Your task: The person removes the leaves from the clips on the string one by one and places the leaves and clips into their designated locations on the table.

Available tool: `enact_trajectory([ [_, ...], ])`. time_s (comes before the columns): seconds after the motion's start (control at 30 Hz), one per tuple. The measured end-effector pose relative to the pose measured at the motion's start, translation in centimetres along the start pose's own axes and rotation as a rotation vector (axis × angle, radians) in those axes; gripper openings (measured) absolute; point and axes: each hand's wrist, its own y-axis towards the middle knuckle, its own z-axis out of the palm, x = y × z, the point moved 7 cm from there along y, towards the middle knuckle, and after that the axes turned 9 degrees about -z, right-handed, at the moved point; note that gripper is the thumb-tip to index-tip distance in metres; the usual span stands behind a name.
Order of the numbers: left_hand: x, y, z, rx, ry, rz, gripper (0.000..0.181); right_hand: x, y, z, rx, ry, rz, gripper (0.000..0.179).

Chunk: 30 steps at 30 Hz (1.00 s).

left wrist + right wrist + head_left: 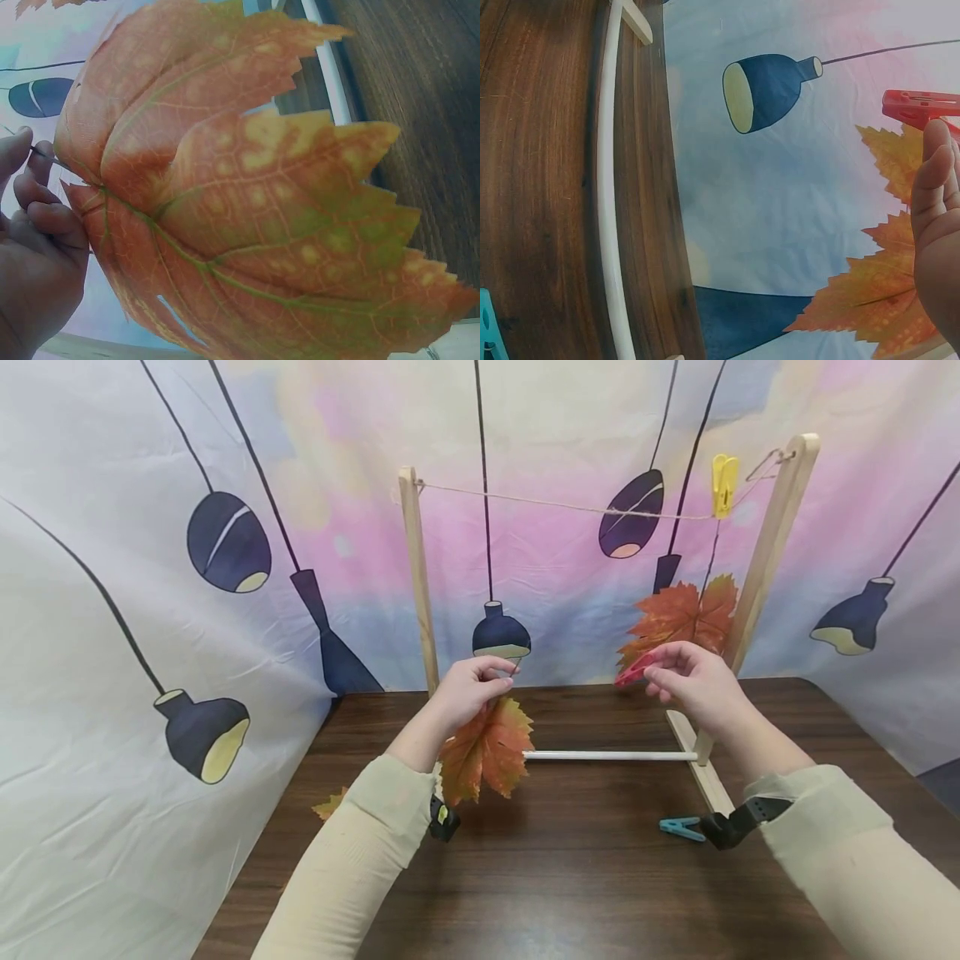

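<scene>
The left hand [471, 689] is pinching the thin stem of an orange leaf [487, 752] between thumb and fingers; the leaf is hanging just below that hand, its yellow-green edges spreading over the near side of the white rod [607, 756]; the right hand [697, 681] is holding a red clothespin [634, 669] at its fingertips, the pin pointing toward the left hand and sitting well apart from the held leaf. Behind the right hand, a second leaf [675, 614] is dangling by its stem from a yellow clothespin [723, 485], which is gripping the string [540, 504] near the right post; the string is running between the two posts of a wooden frame [418, 568], above both hands. A blue clothespin [681, 828] is lying on the desk [570, 893] below the right hand, just beside the black wrist camera [723, 832]; another leaf [330, 804] (only a yellowish tip of it is showing) is peeking out beside the left sleeve [360, 843]; a backdrop [360, 527] with painted lamps is hanging behind everything.
</scene>
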Motion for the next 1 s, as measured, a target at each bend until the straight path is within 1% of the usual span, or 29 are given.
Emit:
enact_trajectory([
  [0.2, 0.5, 0.1, 0.0, 0.015, 0.049, -0.017, 0.021, -0.5, -0.4, -0.1, 0.001, -0.003, 0.028, 0.035],
  [0.4, 1.0, 0.0, 0.0, 0.028, 0.089, -0.036, 0.021, -1.1, -0.7, -0.2, -0.005, -0.03, 0.014, 0.033],
  [0.6, 1.1, -0.3, 0.0, 0.053, 0.113, -0.052, 0.021, -1.3, -1.2, 0.1, 0.003, -0.026, 0.009, 0.032],
  [0.73, 1.2, -0.7, 0.0, 0.099, 0.141, -0.056, 0.021, -1.4, -1.4, 0.2, 0.029, -0.041, 0.016, 0.034],
  [0.87, 1.3, -0.9, 0.2, 0.156, 0.189, -0.031, 0.02, -1.6, -1.6, 0.0, 0.044, -0.053, 0.024, 0.035],
  [1.0, 1.8, -1.0, 0.1, 0.174, 0.209, -0.028, 0.018, -1.9, -1.8, -0.1, 0.055, -0.037, 0.037, 0.036],
])
